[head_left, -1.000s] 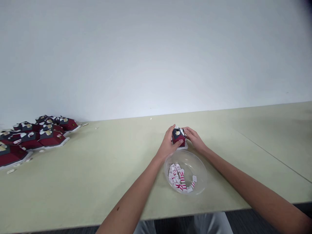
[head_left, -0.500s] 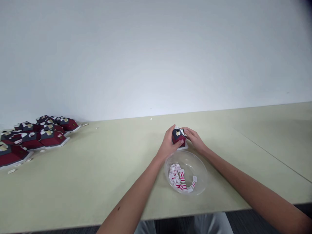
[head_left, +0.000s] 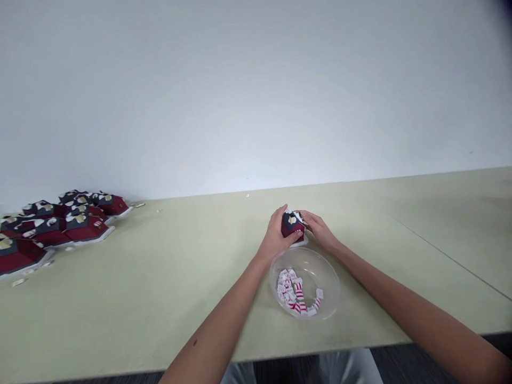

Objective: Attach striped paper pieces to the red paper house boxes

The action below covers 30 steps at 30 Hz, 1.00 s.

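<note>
Model house [head_left: 289, 229] shifted slightly since earlier, between near and far edges of surface [head_left: 160, 298]; clasped by left hand [head_left: 275, 236], best kept steady; right hand [head_left: 321, 231] alongside, hold unclear.

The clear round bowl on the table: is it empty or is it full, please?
Neither: the bowl is partly filled. White and red-striped pieces lie inside, with bare bottom showing beside them.

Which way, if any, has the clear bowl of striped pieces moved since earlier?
No: the clear bowl keeps its place against the table's near edge.
</note>
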### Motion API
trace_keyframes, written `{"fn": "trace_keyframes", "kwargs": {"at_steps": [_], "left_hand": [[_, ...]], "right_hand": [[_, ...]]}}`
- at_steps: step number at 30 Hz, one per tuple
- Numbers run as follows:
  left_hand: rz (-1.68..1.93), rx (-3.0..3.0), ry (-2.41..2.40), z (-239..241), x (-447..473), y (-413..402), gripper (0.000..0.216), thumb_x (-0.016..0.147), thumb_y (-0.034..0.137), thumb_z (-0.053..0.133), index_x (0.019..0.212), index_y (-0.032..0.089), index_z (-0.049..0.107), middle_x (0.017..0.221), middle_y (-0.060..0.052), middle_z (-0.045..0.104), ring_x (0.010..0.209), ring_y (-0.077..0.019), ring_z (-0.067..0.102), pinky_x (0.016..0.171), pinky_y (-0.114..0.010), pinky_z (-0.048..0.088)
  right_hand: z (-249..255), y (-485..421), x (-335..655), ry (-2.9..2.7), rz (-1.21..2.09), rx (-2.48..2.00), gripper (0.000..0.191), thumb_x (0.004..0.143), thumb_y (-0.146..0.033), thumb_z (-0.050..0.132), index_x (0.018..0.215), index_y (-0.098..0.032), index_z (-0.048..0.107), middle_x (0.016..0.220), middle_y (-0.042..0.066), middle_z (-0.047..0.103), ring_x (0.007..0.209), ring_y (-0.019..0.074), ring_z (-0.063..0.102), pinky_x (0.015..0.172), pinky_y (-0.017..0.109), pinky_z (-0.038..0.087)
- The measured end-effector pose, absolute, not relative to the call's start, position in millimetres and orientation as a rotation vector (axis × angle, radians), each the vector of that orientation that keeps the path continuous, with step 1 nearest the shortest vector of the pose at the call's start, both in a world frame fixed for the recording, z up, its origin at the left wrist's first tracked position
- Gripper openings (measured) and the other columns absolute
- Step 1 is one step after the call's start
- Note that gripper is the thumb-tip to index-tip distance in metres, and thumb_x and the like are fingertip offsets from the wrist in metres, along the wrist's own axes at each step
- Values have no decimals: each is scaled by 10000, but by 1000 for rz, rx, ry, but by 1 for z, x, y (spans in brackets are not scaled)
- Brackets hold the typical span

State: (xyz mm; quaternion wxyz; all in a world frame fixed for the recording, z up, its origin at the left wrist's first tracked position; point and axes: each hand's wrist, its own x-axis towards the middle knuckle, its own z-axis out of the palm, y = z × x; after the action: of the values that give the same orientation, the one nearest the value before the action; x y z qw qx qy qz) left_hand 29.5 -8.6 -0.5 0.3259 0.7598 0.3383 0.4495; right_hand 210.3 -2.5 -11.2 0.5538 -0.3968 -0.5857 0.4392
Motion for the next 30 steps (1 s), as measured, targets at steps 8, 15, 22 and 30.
{"fn": "trace_keyframes", "kwargs": {"at_steps": [8,15,22,30], "left_hand": [[1201,2026,892,-2,29,-8,807,812,417,736,1502,250,352,1560,-125,335,1473,-305,289,1226,-472,228],[1178,2053,906,1,28,-9,803,815,424,733,1502,252,354,1538,-129,364,1443,-306,333,1206,-477,264],[1185,2071,915,1,27,-9,796,820,405,728,1502,249,349,1508,-130,386,1420,-296,362,1190,-456,292],[1194,2129,962,1,26,-9,788,821,389,724,1497,251,343,1499,-124,398,1407,-285,384,1171,-459,327]], "right_hand": [[-12,-2,209,-1364,1077,-916,375,872,-552,601,1092,-280,738,1219,33,706,1176,271,612,1025,410,478],[-14,-1,208,-1345,1080,-921,363,875,-517,602,1125,-281,718,1285,44,666,1216,263,576,1031,386,460],[-8,-5,206,-1342,881,-912,277,869,-504,631,962,-244,641,979,18,647,935,196,590,887,327,476],[-13,-2,206,-1342,890,-902,289,867,-505,637,962,-235,668,966,18,640,933,194,576,869,322,469]]}}
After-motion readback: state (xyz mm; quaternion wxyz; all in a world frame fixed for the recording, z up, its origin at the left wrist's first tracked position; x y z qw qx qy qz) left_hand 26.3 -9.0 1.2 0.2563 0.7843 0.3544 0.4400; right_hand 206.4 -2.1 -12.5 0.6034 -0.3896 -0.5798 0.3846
